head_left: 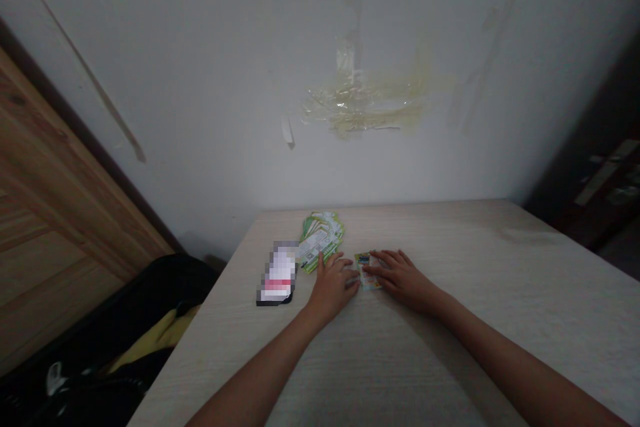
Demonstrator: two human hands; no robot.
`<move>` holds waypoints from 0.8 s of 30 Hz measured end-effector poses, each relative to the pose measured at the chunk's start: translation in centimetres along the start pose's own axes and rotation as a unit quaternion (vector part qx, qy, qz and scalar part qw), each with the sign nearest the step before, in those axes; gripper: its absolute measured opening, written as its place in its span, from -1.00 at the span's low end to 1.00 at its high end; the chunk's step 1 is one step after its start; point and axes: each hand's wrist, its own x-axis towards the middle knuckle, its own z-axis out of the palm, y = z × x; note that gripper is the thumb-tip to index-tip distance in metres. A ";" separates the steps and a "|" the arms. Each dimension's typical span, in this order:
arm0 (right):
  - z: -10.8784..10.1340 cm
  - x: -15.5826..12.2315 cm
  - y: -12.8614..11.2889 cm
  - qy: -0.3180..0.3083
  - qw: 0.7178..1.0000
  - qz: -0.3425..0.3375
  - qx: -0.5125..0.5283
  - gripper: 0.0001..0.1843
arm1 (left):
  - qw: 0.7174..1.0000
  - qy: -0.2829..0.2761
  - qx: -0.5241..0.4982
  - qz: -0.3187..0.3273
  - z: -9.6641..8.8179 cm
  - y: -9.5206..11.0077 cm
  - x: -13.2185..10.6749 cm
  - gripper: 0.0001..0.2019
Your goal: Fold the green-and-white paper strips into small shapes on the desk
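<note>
My left hand [334, 283] lies palm down on the pale table [450, 320], fingers spread, its tips touching a fanned pile of green and white cards [321, 237]. My right hand [400, 277] also rests flat, fingers stretched out over a small colourful card [365, 265] that lies between the two hands. Part of that card is covered by my right fingers. Neither hand grips anything.
A dark phone-like object [277, 280] with a blurred-out face lies left of the cards. The white wall [250, 80] bears old tape marks. A wooden panel [45, 213] and a black bag [125, 347] are at the left, dark furniture at the right.
</note>
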 end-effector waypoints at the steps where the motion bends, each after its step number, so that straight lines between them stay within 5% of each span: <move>1: 0.0 0.0 0.0 0.000 1.000 0.001 0.000 -0.56 | 1.000 0.000 0.000 0.000 0.0 0.0 0.0 -0.81; 24: 0.5 0.1 -0.1 0.009 1.000 0.005 0.004 -0.55 | 1.000 -0.007 0.006 -0.002 -0.2 0.1 0.0 -0.85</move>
